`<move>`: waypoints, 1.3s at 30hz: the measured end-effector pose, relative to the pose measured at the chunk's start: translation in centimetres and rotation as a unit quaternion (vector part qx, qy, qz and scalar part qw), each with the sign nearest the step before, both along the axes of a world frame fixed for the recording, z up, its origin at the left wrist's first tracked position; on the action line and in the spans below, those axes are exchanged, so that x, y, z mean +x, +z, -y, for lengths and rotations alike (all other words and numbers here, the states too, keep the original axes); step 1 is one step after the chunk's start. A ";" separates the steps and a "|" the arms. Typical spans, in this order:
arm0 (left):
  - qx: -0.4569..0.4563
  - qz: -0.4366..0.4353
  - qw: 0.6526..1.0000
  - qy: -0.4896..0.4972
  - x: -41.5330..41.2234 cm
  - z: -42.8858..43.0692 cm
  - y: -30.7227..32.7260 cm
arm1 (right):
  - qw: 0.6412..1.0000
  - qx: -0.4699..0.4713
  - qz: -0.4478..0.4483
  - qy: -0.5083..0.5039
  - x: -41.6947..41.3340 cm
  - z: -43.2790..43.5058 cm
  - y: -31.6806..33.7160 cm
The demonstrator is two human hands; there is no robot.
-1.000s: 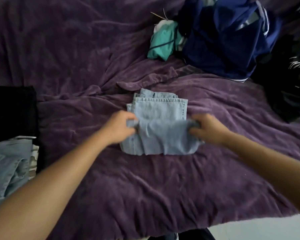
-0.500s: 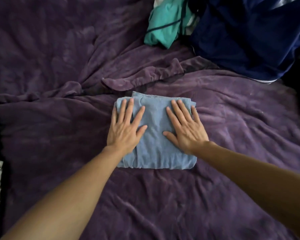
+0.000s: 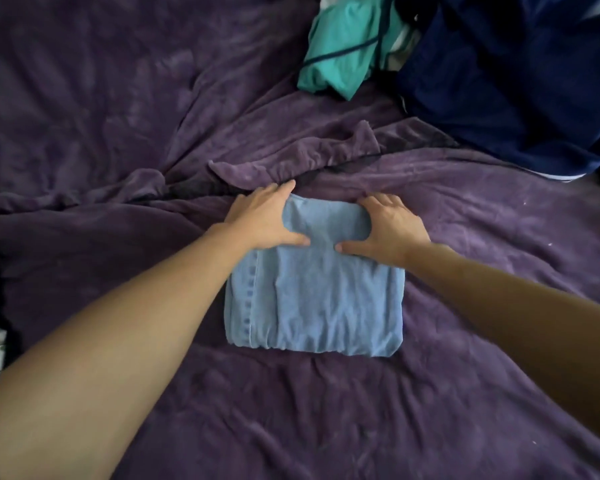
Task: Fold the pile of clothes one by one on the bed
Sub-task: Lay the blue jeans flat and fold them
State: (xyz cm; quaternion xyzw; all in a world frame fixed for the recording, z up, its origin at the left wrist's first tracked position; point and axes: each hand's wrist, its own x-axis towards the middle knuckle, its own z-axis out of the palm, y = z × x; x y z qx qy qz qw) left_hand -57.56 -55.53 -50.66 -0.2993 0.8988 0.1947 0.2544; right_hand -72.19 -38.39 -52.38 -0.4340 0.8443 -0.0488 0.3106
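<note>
I see through one camera only, worn on the head: it faces forward and down, close over the bed (image 3: 118, 98).

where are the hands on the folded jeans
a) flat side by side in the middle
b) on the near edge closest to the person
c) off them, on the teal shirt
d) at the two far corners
d: the left hand and right hand sit at the two far corners of the folded jeans, each with its thumb lying on top of the denim.
</note>
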 end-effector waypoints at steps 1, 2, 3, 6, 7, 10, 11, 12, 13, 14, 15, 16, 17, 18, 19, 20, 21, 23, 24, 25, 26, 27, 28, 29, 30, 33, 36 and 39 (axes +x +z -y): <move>0.007 0.028 1.000 -0.004 -0.1 0.0 0.6 | 1.000 0.017 0.009 0.012 0.1 0.4 0.6; 0.015 0.045 0.999 -0.004 0.1 -0.2 1.2 | 0.999 0.033 0.017 0.022 0.3 0.5 1.2; 0.031 0.054 0.998 0.004 0.5 -0.4 1.8 | 0.998 0.047 0.031 0.030 0.5 0.5 1.9; 0.107 0.042 0.992 0.049 2.9 -1.3 3.9 | 0.989 0.048 0.138 0.000 1.5 -0.3 4.2; 0.119 0.027 0.991 0.058 3.9 -1.4 4.8 | 0.985 0.036 0.168 -0.012 1.9 -0.5 5.3; 0.162 -0.022 0.982 0.092 7.8 -1.5 8.4 | 0.982 -0.009 0.188 0.010 3.6 -0.2 9.4; 0.180 -0.035 0.977 0.107 9.2 -1.3 9.7 | 0.983 -0.021 0.180 0.024 4.4 0.4 10.9; 0.196 -0.047 0.972 0.122 10.8 -1.0 11.2 | 0.984 -0.035 0.169 0.037 5.3 1.2 12.4; 0.205 -0.063 0.967 0.138 12.3 -0.5 12.7 | 0.985 -0.048 0.158 0.050 6.4 2.2 13.8; 0.206 -0.080 0.963 0.152 14.0 0.2 14.1 | 0.985 -0.062 0.146 0.065 7.7 3.4 15.3; 0.198 -0.095 0.962 0.163 15.8 1.2 15.6 | 0.985 -0.075 0.136 0.080 9.2 4.7 16.7; 0.185 -0.107 0.962 0.171 17.7 2.4 17.1 | 0.983 -0.089 0.129 0.093 10.9 6.2 18.0; 0.172 -0.116 0.962 0.179 19.6 3.7 18.4 | 0.981 -0.108 0.125 0.101 12.7 7.8 19.3; 0.162 -0.125 0.961 0.187 21.8 5.3 19.8 | 0.978 -0.127 0.124 0.106 14.7 9.5 20.3; 0.154 -0.135 0.960 0.193 24.1 7.0 21.0 | 0.975 -0.148 0.125 0.110 16.8 11.2 21.1; 0.147 -0.146 0.959 0.193 26.4 8.9 22.2 | 0.971 -0.167 0.128 0.111 19.0 12.9 21.6; 0.140 -0.155 0.959 0.190 28.8 10.8 23.2 | 0.968 -0.182 0.135 0.109 21.2 14.6 21.9; 0.138 -0.156 0.959 0.191 33.6 14.6 24.7 | 0.962 -0.199 0.159 0.095 25.8 18.1 21.9; 0.139 -0.152 0.959 0.195 35.9 16.6 25.2 | 0.960 -0.204 0.173 0.086 28.1 19.8 21.7; 0.138 -0.148 0.958 0.202 38.1 18.6 25.5 | 0.957 -0.207 0.188 0.081 30.4 21.7 21.5; 0.136 -0.145 0.957 0.210 40.2 20.6 25.8 | 0.953 -0.209 0.207 0.075 32.7 23.6 21.2; 0.132 -0.141 0.957 0.216 41.9 22.6 25.9 | 0.948 -0.209 0.229 0.067 34.8 25.5 20.8; 0.126 -0.134 0.957 0.223 43.3 24.7 25.9 | 0.943 -0.211 0.253 0.055 36.7 27.4 20.4; 0.117 -0.128 0.958 0.230 44.6 26.9 25.8 | 0.936 -0.211 0.278 0.042 38.4 29.3 20.0; 0.108 -0.123 0.958 0.236 45.6 29.1 25.6 | 0.931 -0.205 0.300 0.026 39.8 31.1 19.5; 0.081 -0.106 0.960 0.247 47.1 35.0 23.9 | 0.918 -0.187 0.348 -0.034 42.3 36.1 17.7; -0.026 -0.135 0.954 0.265 47.0 39.1 19.9 | 0.919 -0.177 0.341 -0.089 43.3 40.6 14.7; -0.245 -0.140 0.931 0.232 47.8 39.0 15.0 | 0.977 -0.128 0.165 -0.046 43.0 43.3 11.7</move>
